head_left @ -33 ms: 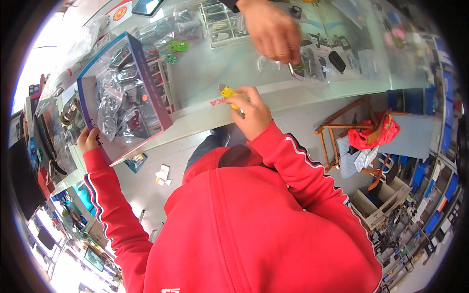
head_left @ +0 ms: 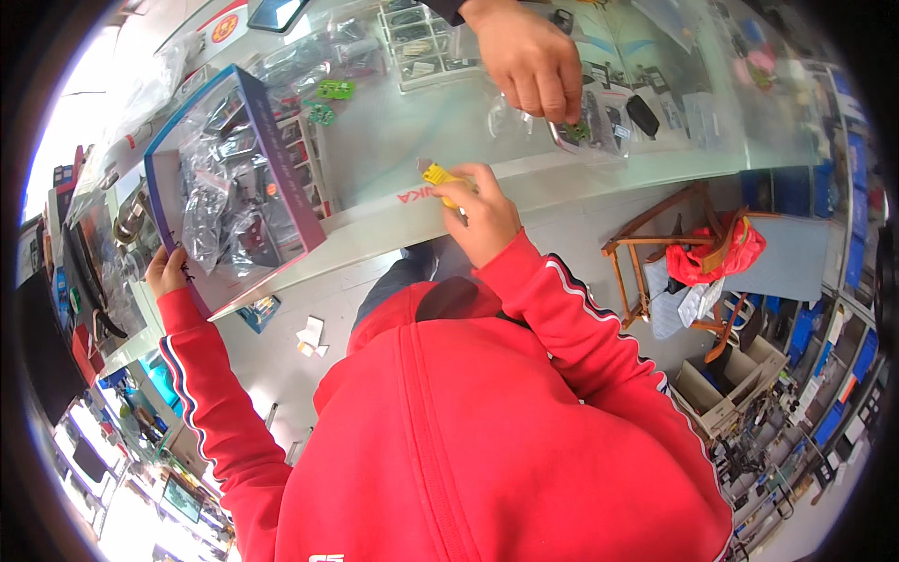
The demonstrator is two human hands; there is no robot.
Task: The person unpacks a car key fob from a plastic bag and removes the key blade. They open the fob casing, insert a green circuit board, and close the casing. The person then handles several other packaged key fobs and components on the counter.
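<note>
My left hand (head_left: 169, 272) is closed on the lower left edge of an open shallow box (head_left: 298, 208) with dark blue and purple sides. Inside the box lie clear plastic bags (head_left: 208, 197) with small dark parts. My right hand (head_left: 489, 220) is wrapped round a yellow utility knife (head_left: 436, 176), its metal tip pointing up and left over the front edge of the glass counter (head_left: 384, 201). Across the counter, another person's hand (head_left: 532, 67) reaches down, fingertips at a small green circuit board (head_left: 573, 131) by a clear bag.
Green circuit boards (head_left: 335, 89) lie right of the box. A compartment tray (head_left: 412, 49) stands farther back. A dark key-fob-shaped piece (head_left: 642, 115) rests among bags at the right. Below the counter, a wooden chair (head_left: 646, 258) holds a red cloth item.
The other person's hand has shifted slightly at the small green board. My hands keep their holds on the box and the knife; the view has moved a little.
</note>
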